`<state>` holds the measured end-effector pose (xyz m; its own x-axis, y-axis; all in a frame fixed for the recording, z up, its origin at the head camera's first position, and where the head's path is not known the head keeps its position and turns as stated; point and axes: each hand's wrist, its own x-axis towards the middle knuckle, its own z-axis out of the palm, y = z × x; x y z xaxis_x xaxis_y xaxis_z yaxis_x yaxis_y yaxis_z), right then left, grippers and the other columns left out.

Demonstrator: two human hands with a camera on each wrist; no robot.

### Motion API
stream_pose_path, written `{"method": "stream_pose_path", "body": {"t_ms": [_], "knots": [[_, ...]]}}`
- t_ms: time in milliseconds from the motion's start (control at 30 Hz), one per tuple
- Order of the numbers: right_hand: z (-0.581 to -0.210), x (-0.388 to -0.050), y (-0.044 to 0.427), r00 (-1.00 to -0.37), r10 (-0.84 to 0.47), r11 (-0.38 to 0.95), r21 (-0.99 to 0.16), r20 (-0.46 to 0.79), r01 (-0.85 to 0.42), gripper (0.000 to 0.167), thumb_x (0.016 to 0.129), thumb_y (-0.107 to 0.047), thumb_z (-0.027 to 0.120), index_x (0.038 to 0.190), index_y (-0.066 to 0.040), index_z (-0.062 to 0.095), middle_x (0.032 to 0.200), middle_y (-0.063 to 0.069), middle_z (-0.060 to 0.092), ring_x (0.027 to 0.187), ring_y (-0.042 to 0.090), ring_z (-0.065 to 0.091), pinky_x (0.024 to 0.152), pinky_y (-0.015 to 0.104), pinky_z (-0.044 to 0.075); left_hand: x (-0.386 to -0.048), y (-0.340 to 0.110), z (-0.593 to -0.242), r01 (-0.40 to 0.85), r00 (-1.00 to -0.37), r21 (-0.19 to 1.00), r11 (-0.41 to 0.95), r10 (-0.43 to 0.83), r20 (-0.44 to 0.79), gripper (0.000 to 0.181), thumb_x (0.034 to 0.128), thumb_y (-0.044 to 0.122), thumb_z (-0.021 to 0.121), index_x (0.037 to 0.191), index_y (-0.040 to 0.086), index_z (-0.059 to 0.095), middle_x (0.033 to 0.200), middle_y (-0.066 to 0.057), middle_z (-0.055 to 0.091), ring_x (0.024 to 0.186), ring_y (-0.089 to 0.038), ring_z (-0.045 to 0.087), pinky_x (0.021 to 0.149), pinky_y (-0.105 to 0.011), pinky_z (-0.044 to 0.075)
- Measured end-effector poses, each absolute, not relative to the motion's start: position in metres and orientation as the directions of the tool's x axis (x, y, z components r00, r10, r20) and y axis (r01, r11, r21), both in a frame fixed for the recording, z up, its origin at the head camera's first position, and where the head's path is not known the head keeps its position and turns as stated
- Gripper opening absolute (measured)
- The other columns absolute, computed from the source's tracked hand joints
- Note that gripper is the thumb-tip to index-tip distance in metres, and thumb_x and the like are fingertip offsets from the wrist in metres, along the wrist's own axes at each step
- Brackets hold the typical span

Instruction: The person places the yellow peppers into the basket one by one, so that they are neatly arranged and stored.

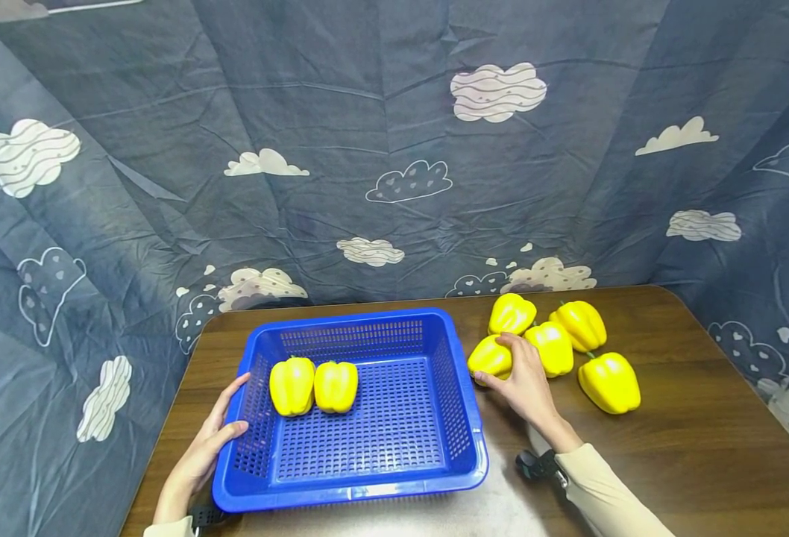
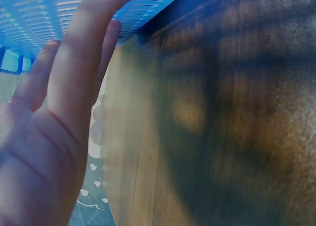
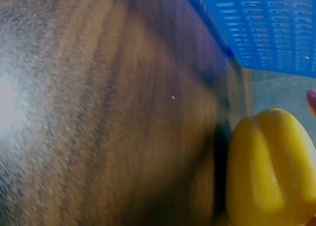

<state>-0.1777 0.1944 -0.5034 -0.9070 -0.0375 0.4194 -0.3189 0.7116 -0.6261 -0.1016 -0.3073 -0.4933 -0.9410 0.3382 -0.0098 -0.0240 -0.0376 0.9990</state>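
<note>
Two peppers are lying in the basket, five loose peppers remaining toward two o'clock, right hand pinching one, left hand touching the basket straight-fingered toward nine.

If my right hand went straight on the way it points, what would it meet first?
Your right hand would meet the pepper between its thumb and fingers; past that, probably the basket, though depth is unclear.

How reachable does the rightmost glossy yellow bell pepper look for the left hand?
Probably no: the left hand touches the left rim of the blue perforated plastic basket, which, with the right hand, blocks the way to that pepper.
</note>
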Motion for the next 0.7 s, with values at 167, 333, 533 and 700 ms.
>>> {"method": "stream_pose_path", "body": {"t_ms": [167,333,533,700], "knots": [[-0.5038,-0.1758,0.1920,-0.925,-0.022,0.735,-0.621,0.380,-0.273,0.072,0.067,-0.017,0.085,0.125,0.004,0.048,0.129,0.021,0.048,0.119,0.042,0.035,0.095,0.055,0.027,-0.1020,-0.3070,-0.4945,-0.015,-0.939,0.998,-0.054,0.344,0.004,0.068,0.0946,0.000,0.040,0.153,0.020,0.012,0.138,-0.004,0.033,0.114,-0.018,0.053,0.085,-0.041,0.050],[-0.5045,-0.1769,0.1932,-0.931,-0.012,0.737,-0.627,0.364,-0.255,0.072,0.064,-0.008,0.082,0.125,0.005,0.047,0.131,0.022,0.045,0.120,0.043,0.034,0.095,0.057,0.027,-0.1021,-0.3071,-0.4956,-0.013,-0.939,0.998,-0.054,0.345,0.006,0.068,0.0946,0.000,0.039,0.154,0.020,0.011,0.139,-0.003,0.033,0.114,-0.018,0.053,0.086,-0.040,0.050],[-0.5089,-0.1789,0.1933,-0.913,-0.027,0.740,-0.606,0.407,-0.292,0.075,0.062,-0.009,0.086,0.123,0.008,0.046,0.129,0.027,0.041,0.119,0.044,0.034,0.098,0.054,0.026,-0.1023,-0.3071,-0.4962,-0.009,-0.942,0.999,-0.044,0.336,0.006,0.068,0.0946,0.001,0.040,0.154,0.020,0.012,0.139,-0.003,0.031,0.115,-0.016,0.052,0.086,-0.039,0.049],[-0.5071,-0.1775,0.1929,-0.902,-0.010,0.728,-0.615,0.431,-0.302,0.074,0.061,-0.005,0.085,0.121,0.009,0.046,0.120,0.028,0.044,0.112,0.044,0.037,0.094,0.052,0.029,-0.1021,-0.3069,-0.4959,-0.015,-0.944,0.999,-0.036,0.329,-0.003,0.068,0.0947,0.002,0.040,0.153,0.020,0.012,0.139,-0.004,0.032,0.115,-0.017,0.052,0.086,-0.041,0.049]]}}
